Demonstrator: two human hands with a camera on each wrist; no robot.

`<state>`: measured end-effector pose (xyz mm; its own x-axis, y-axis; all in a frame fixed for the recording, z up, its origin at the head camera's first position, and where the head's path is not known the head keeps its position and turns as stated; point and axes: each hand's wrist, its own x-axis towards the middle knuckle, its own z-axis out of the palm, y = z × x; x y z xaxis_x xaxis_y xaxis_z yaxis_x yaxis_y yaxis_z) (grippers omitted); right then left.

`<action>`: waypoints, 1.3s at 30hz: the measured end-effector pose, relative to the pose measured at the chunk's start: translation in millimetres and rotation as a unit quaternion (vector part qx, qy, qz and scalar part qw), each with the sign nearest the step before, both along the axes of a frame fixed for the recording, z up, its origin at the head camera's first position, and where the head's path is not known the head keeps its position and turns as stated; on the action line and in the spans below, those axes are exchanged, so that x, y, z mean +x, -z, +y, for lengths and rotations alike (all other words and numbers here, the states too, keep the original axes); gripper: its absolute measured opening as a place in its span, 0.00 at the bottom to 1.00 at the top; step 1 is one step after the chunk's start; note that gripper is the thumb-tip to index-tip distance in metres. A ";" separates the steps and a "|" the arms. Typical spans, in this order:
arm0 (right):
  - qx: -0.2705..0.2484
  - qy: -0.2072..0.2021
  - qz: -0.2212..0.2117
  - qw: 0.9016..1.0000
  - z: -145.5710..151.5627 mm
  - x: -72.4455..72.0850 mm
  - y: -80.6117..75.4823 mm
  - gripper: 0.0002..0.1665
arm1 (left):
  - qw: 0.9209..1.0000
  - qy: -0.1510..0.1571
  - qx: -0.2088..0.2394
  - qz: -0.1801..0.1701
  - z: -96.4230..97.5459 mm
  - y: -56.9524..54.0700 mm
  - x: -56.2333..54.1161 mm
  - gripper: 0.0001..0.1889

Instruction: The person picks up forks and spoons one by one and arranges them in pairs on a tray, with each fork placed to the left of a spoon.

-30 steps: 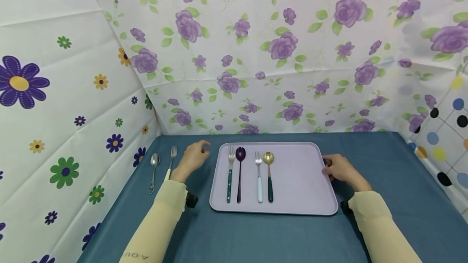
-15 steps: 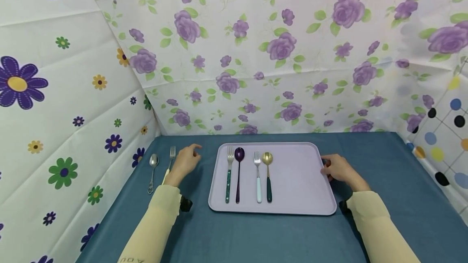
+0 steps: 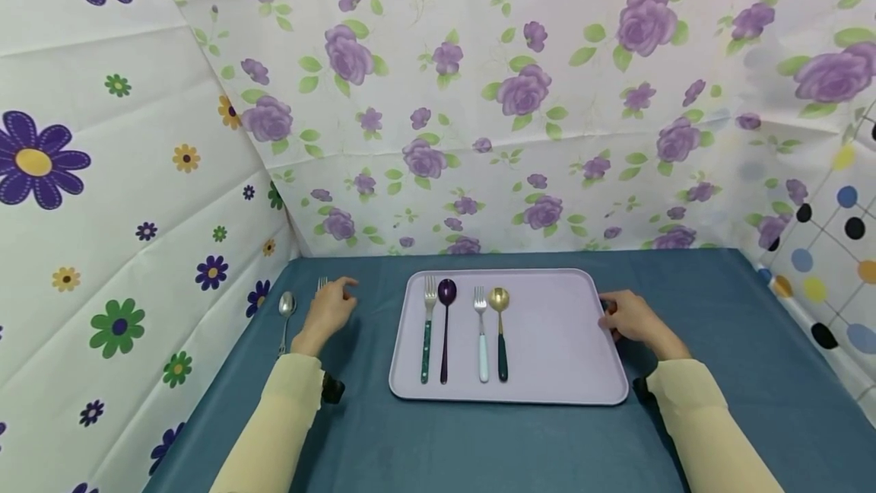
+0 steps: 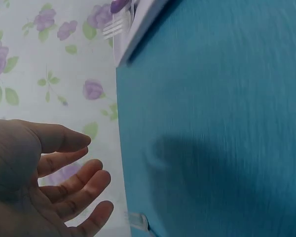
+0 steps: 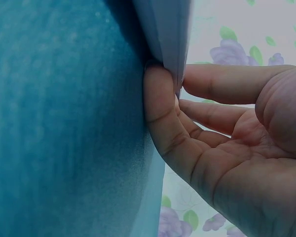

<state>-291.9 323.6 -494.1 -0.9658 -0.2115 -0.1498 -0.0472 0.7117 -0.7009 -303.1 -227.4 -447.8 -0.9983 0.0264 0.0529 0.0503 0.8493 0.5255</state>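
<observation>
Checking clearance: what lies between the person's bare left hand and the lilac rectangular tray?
The head view shows only teal cloth between the left hand and the tray.

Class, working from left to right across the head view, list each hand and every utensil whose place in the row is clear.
Silver spoon, left hand, green-handled fork, dark purple spoon, pale-blue-handled fork, green-handled gold spoon, right hand gripping the edge of the lilac tray.

We see a screened-in tabletop setting: rose-print cloth (image 3: 411, 120) lines the far edge of the blue-covered table (image 3: 479, 447), daisy-print cloth (image 3: 144, 272) its left, dotted cloth (image 3: 838, 310) its right.
</observation>
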 end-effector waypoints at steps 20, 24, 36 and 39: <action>0.006 -0.001 0.008 1.000 -2.2 0.7 -0.5 0.36 | 0.995 -0.065 -0.043 -0.057 -33.5 0.0 8.5 0.29; 0.008 0.001 0.010 1.000 -1.4 0.1 1.4 0.36 | 0.995 -0.069 -0.033 -0.068 -35.3 5.3 9.3 0.30; 0.004 0.002 0.008 1.000 -0.9 -0.4 0.6 0.36 | 0.994 -0.067 -0.038 -0.083 -42.8 13.1 9.7 0.30; 0.002 0.002 0.007 1.000 -1.0 -0.2 0.5 0.36 | 0.993 -0.061 -0.053 -0.091 -43.9 13.6 9.1 0.29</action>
